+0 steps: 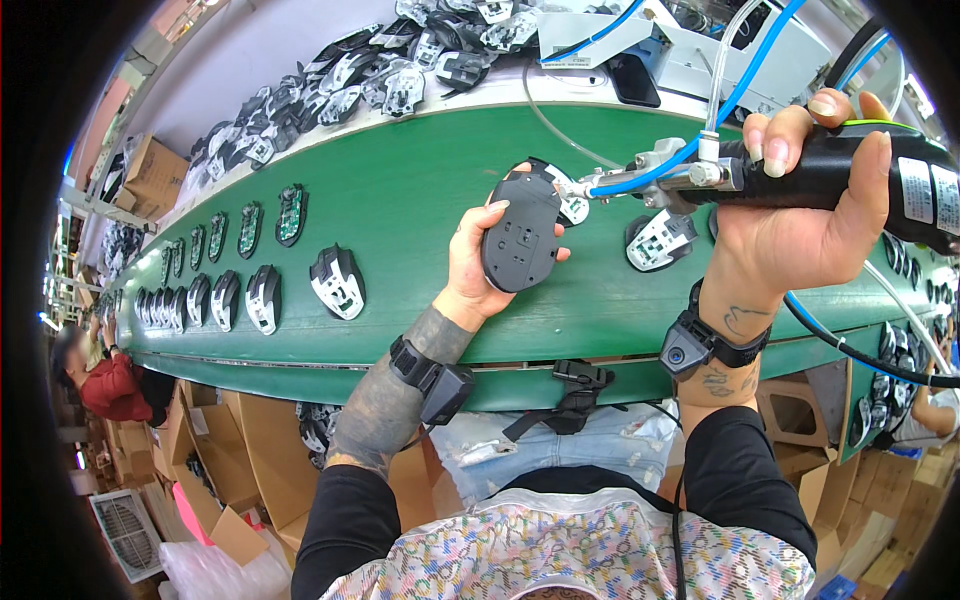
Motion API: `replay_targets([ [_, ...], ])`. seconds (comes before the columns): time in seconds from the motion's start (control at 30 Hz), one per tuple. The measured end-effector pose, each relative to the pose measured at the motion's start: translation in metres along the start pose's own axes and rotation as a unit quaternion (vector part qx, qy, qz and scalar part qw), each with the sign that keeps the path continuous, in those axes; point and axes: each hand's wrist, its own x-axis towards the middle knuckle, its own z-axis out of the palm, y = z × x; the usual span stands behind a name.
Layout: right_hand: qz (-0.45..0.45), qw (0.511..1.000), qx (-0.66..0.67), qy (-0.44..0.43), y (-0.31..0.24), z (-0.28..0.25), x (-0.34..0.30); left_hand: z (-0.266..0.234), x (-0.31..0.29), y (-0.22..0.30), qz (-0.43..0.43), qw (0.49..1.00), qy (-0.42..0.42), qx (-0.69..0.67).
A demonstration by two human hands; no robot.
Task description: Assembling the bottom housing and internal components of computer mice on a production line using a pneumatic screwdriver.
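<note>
My left hand (472,250) is wrapped around a black computer mouse (522,240), its underside with screw holes turned up. My right hand (790,238) grips a black powered screwdriver (825,180) held sideways. The metal front of the screwdriver points left, and its tip is at the upper right edge of the mouse; whether it touches cannot be made out. Partly behind the mouse lies a white-and-black mouse part (574,210). Another white-and-black mouse shell (660,240) rests on the green belt (420,200), left of my right wrist.
Rows of mouse shells (338,282) and green circuit boards (290,215) line the belt's left side. Mouse parts are heaped on the back ledge (400,85), near a phone (634,80). A blue hose (745,95) hangs at the screwdriver. Cardboard boxes (262,450) stand below. Another person (115,385) sits far left.
</note>
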Motion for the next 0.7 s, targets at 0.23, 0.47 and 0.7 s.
replay_targets([
  [0.23,-0.008,1.000,-0.008,-0.005,0.001,-0.001,0.001,0.005,0.000,0.000,0.018,1.000,0.004,0.011],
  [0.47,0.017,1.000,-0.005,-0.011,0.001,0.008,0.002,0.009,-0.002,0.003,0.022,1.000,-0.006,0.018],
  [0.7,0.025,0.999,0.043,-0.009,-0.002,0.010,-0.003,-0.025,0.012,0.012,0.078,0.986,0.143,0.030],
])
